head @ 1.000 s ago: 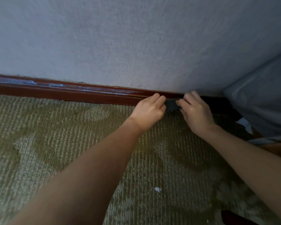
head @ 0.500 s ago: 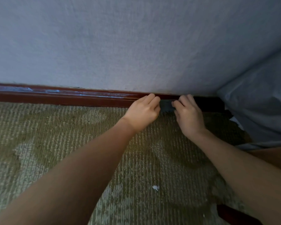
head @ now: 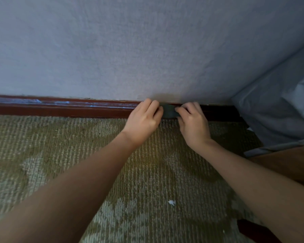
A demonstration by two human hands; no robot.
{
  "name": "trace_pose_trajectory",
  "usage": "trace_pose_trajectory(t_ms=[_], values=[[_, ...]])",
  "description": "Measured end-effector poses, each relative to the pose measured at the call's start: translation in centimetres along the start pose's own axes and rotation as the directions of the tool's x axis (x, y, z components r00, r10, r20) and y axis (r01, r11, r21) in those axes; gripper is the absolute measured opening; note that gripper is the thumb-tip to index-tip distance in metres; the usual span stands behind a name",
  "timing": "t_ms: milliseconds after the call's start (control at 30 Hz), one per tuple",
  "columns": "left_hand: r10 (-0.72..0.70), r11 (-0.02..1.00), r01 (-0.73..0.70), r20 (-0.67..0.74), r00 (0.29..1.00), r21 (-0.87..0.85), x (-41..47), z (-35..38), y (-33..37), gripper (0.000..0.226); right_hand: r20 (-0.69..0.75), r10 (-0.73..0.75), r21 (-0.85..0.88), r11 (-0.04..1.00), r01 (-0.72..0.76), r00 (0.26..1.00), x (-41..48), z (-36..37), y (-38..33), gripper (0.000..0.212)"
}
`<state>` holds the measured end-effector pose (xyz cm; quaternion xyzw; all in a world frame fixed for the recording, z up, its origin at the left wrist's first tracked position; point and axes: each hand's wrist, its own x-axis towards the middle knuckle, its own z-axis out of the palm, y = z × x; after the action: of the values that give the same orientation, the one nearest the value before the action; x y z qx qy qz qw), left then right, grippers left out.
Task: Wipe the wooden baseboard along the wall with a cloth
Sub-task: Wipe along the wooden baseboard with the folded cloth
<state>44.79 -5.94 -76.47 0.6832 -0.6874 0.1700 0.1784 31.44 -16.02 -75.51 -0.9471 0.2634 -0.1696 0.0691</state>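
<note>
A dark red-brown wooden baseboard [head: 63, 108] runs along the foot of the pale wall, with bluish dusty streaks on its top edge at the left. A small dark grey-green cloth [head: 169, 111] lies against the baseboard between my two hands. My left hand [head: 144, 120] grips the cloth's left end with curled fingers. My right hand [head: 193, 121] grips its right end, fingertips on the baseboard. Most of the cloth is hidden under my fingers.
Olive patterned carpet [head: 60, 155] covers the floor up to the baseboard. A grey sheet-covered bed or mattress [head: 279, 109] closes off the right side. A white scrap [head: 171, 202] lies on the carpet; a dark red object [head: 249, 230] sits at the bottom right.
Both hands, still holding the cloth on the baseboard, sit a little further left in view and closer to the wall. The view has tilted slightly.
</note>
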Motion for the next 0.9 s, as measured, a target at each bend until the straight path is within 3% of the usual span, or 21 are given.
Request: trace_pose_trajectory(t_ms=[233, 400, 600, 800, 900], values=[[0.016, 0.997, -0.018, 0.03, 0.999, 0.075, -2.0, -0.4, -2.1, 0.024, 0.036, -0.109, -0.029, 0.994, 0.11, 0.993, 1.4, 0.4, -2.1, 0.024], [-0.072, 0.996, 0.07, 0.037, 0.997, 0.06, -3.2, -0.5, -1.9, 0.03, 0.06, -0.158, -0.079, 0.984, 0.163, 0.986, 1.6, 0.8, -3.0, 0.021], [-0.104, 0.995, 0.104, 0.0, 0.995, 0.008, -2.2, -0.5, -1.5, 0.027, 0.023, -0.109, -0.05, 0.993, 0.11, 0.994, 1.4, 0.2, -2.4, 0.029], [-0.086, 0.996, 0.084, 0.08, 0.993, 0.024, -2.5, -0.7, -1.5, 0.032, 0.062, -0.086, -0.051, 0.995, 0.09, 0.994, 1.1, 0.9, -3.0, 0.029], [-0.109, 0.994, 0.109, 0.027, 0.994, 0.004, -2.2, -1.1, -1.7, 0.033, 0.012, -0.072, -0.027, 0.997, 0.073, 0.997, 1.0, 0.7, -3.1, 0.031]])
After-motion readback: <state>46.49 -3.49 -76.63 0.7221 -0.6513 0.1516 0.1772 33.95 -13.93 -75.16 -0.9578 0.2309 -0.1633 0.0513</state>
